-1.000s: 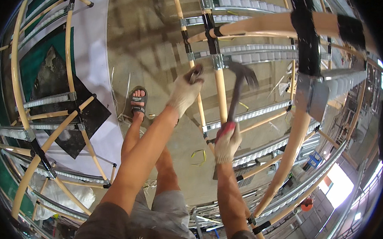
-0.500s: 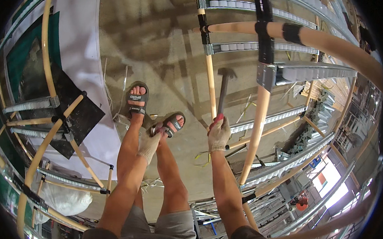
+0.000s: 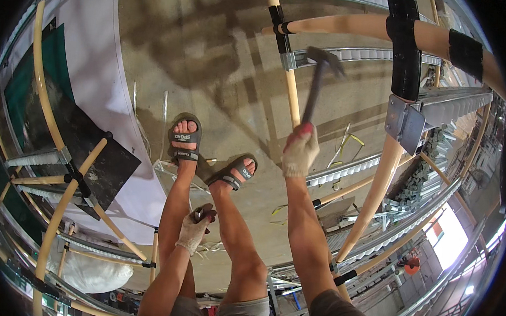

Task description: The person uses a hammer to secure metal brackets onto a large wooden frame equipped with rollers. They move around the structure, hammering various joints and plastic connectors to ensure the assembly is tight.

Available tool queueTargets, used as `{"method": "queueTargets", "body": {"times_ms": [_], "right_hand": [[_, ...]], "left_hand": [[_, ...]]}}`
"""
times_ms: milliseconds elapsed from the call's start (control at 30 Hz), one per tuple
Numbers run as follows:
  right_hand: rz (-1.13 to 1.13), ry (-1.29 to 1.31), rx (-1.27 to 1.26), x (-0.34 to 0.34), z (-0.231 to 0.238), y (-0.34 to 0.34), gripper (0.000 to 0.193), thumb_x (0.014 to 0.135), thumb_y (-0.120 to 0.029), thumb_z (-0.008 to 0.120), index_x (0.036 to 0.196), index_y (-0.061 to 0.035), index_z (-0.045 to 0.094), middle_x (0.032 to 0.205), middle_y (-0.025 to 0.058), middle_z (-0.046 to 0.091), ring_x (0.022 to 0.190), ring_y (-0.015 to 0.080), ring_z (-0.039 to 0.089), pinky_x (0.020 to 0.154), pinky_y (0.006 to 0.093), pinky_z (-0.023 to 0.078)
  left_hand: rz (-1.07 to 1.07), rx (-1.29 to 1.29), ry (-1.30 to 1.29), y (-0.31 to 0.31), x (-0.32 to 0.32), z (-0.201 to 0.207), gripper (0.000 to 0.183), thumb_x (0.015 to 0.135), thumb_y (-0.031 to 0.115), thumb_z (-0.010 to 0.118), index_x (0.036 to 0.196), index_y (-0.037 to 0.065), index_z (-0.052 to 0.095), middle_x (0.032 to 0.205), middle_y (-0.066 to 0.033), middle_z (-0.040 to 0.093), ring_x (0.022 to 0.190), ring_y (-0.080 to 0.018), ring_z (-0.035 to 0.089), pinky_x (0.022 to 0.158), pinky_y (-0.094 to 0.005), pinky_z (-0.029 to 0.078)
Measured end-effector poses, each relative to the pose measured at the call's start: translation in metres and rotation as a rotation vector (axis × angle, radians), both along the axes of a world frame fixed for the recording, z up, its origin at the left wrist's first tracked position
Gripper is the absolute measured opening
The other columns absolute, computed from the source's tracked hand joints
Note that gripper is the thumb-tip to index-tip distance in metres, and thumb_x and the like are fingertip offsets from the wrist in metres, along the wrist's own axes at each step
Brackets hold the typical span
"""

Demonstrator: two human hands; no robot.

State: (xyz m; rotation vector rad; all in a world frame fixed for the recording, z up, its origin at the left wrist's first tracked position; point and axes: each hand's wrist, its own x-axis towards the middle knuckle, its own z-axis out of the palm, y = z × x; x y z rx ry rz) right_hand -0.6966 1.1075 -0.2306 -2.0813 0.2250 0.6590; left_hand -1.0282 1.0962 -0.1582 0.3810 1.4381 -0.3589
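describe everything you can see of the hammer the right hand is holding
The hammer has a dark, metal-looking head and a slim dark shaft, with a red grip partly covered by the gloved right hand closed around it. It points away from the person, leaning slightly right, with the head uppermost in the picture. The head's right end looks claw-like but is blurred. The head overlaps a roller rail in view; whether they touch cannot be told.

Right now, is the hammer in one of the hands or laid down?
The hammer is in the right hand, whose gloved grasp closes around the red grip.
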Motion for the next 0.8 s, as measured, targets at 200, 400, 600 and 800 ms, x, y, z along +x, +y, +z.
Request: {"method": "queueTargets", "body": {"times_ms": [200, 400, 600, 800], "right_hand": [[0.311, -0.31, -0.193, 0.0, -0.032, -0.032, 0.038, 0.1, -0.038, 0.048, 0.095, -0.001, 0.057, 0.066, 0.0074, 0.058, 0.057, 0.0132, 0.058, 0.05, 0.0309, 0.045], [0.15, -0.08, -0.138, 0.006, -0.015, -0.008, 0.029, 0.1, -0.026, 0.049, 0.099, 0.0016, 0.059, 0.066, 0.0081, 0.059, 0.058, 0.0141, 0.059, 0.054, 0.0324, 0.046], [0.27, -0.422, -0.114, -0.009, -0.049, -0.034, 0.025, 0.097, -0.023, 0.052, 0.105, -0.0001, 0.059, 0.062, 0.009, 0.056, 0.056, 0.0201, 0.058, 0.053, 0.0355, 0.046], [0.182, -0.006, -0.169, 0.017, -0.021, 0.003, 0.028, 0.098, -0.027, 0.052, 0.099, -0.0003, 0.06, 0.063, 0.0091, 0.057, 0.056, 0.0178, 0.059, 0.052, 0.0334, 0.046]], "left_hand": [[-0.033, 0.054, -0.061, 0.0, 0.005, -0.012, 0.038, 0.094, 0.009, 0.061, 0.132, 0.009, 0.058, 0.11, -0.003, 0.071, 0.094, -0.0099, 0.068, 0.06, -0.0223, 0.047], [-0.066, 0.002, -0.054, 0.01, 0.012, -0.006, 0.038, 0.095, 0.011, 0.061, 0.133, 0.009, 0.058, 0.113, -0.0028, 0.07, 0.097, -0.0111, 0.067, 0.064, -0.0236, 0.047], [-0.017, 0.032, -0.038, 0.011, 0.013, -0.003, 0.035, 0.093, 0.009, 0.061, 0.128, 0.008, 0.062, 0.104, -0.0009, 0.071, 0.08, -0.0069, 0.062, 0.057, -0.0214, 0.045], [-0.081, 0.009, -0.052, 0.017, 0.005, 0.001, 0.036, 0.095, 0.011, 0.06, 0.131, 0.007, 0.058, 0.11, -0.0033, 0.071, 0.096, -0.0102, 0.067, 0.063, -0.0223, 0.047]]}}
